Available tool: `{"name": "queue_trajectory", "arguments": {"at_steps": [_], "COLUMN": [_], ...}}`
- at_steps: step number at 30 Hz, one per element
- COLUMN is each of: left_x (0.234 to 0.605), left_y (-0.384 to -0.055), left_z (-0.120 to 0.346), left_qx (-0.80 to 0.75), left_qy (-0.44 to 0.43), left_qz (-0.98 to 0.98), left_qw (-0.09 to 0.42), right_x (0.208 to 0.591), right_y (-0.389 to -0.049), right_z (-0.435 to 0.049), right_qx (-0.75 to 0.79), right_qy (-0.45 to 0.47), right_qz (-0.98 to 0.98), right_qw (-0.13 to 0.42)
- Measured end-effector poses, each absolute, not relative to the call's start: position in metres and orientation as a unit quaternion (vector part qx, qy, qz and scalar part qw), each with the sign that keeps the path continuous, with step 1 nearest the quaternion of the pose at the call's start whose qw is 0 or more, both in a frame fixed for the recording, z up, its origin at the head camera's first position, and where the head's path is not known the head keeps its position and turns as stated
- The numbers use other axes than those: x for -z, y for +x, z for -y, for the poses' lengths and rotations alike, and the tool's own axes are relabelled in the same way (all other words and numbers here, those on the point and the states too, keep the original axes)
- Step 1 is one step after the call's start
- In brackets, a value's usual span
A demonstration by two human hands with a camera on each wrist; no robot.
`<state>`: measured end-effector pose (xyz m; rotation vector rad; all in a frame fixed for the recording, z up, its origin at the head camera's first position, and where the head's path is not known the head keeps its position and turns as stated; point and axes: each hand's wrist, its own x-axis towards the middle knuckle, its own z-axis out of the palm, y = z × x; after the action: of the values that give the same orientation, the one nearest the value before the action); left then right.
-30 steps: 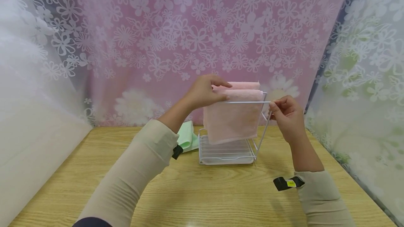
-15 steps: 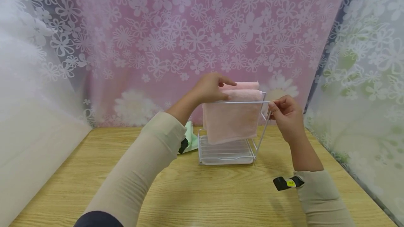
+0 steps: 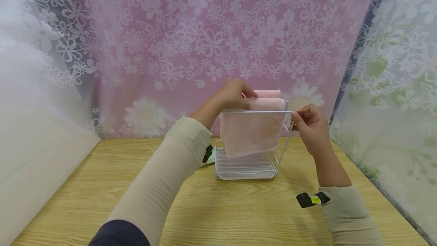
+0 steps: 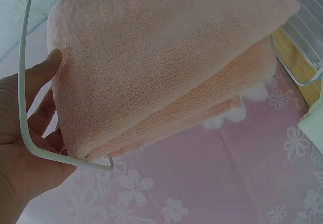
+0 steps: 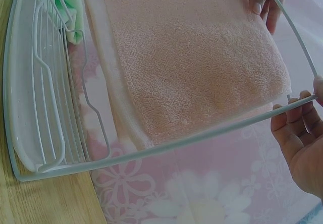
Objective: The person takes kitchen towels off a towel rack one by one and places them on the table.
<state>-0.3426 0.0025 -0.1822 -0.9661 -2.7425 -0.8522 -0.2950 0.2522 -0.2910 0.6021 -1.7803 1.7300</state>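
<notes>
A pink terry towel (image 3: 252, 134) hangs folded over the upper part of a white wire rack (image 3: 285, 145). My left hand (image 3: 233, 94) pinches the towel's top fold near its left end, thumb in front and fingers behind. In the left wrist view the thumb presses the towel (image 4: 166, 57), with the rack's bent bar (image 4: 23, 93) crossing in front of the hand. My right hand (image 3: 310, 128) grips the rack's upper right corner between thumb and fingers. In the right wrist view its fingers curl at the bar (image 5: 227, 126).
A white tray (image 3: 246, 175) sits under the wire shelf at the rack's base. Behind my left sleeve lies a green cloth (image 3: 209, 158), mostly hidden. The rack stands on a wood-grain table (image 3: 239, 212) before a pink floral curtain (image 3: 191, 37).
My left hand has moved to the right along the towel's top, and its sleeve now covers more of the green cloth. The right hand, rack and towel have barely moved.
</notes>
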Motion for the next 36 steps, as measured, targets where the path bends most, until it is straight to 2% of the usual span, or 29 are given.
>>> {"name": "queue_trajectory", "arguments": {"at_steps": [15,36], "left_x": [0.186,0.181], "left_y": [-0.349,-0.346], "left_z": [-0.014,-0.017], "left_qx": [0.276,0.29], "left_qy": [-0.308,-0.268], "left_qz": [0.909,0.914], "left_qw": [0.049,0.089], "right_x": [0.291,0.29], "right_y": [-0.295,-0.296], "right_z": [-0.253,-0.251], "right_qx": [-0.634,-0.64], "right_qy": [0.217,0.228], "right_qz": [0.683,0.672], "right_qw": [0.29,0.294]}}
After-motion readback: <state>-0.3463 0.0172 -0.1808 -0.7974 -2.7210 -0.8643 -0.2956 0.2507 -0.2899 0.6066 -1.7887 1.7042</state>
